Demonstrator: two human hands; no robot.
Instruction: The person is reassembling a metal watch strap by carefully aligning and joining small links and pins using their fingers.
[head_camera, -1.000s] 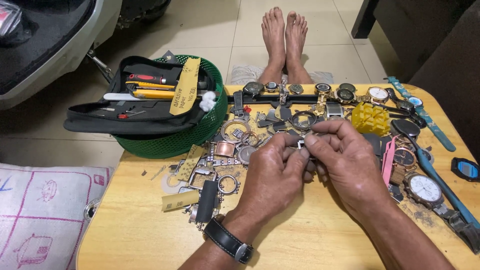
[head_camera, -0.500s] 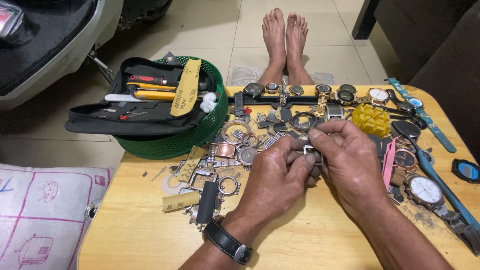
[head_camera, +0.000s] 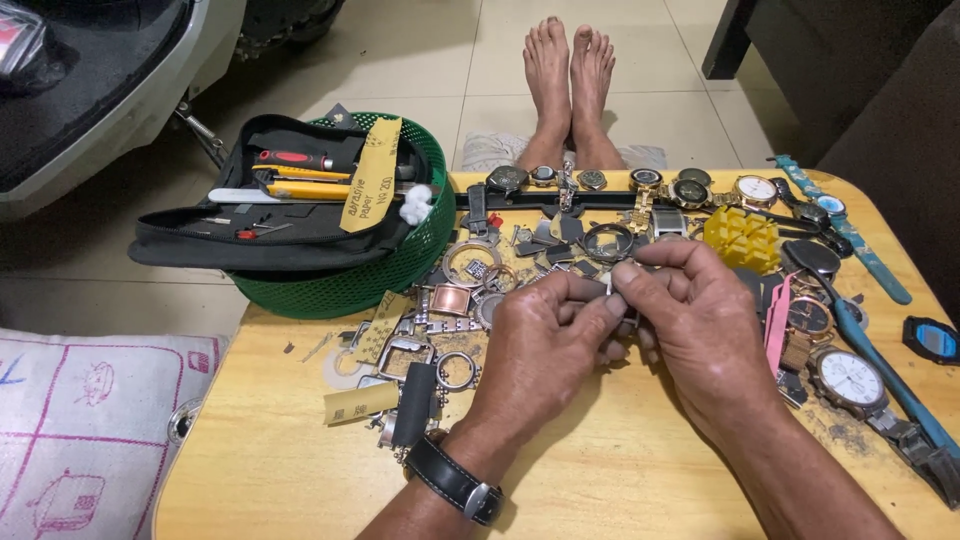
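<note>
My left hand and my right hand meet over the middle of a low wooden table. Together their fingertips pinch a small metal watch part, mostly hidden by the fingers. A black wristwatch is on my left wrist. Loose watch cases, rings and bracelet pieces lie just left of and behind the hands.
A green mesh basket with a black tool pouch sits at the table's back left. Wristwatches line the right side, beside a yellow block. My bare feet rest on the tiled floor beyond. A scooter stands at left.
Both hands stay joined on the small part. They have shifted only slightly, the fingers working it.
</note>
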